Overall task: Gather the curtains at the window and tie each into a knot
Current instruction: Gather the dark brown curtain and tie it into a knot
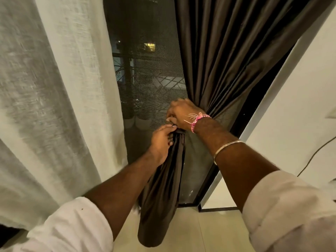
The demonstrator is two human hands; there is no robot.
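A dark brown curtain (227,51) hangs at the right of the window and is gathered into a narrow bunch at mid-height. My right hand (183,113) grips the bunch at its neck, fingers curled round the fabric. Just below, my left hand (161,142) pinches the same brown fabric, and the loose tail (160,197) hangs down from it towards the floor. A sheer white curtain (54,97) hangs loose and ungathered on the left. Whether a knot sits under my hands is hidden.
Between the curtains is the dark window with a mesh screen (145,70). A white wall (291,115) with a thin dark cable (312,157) stands on the right. The pale tiled floor (209,230) lies below, edged by a black window frame (214,209).
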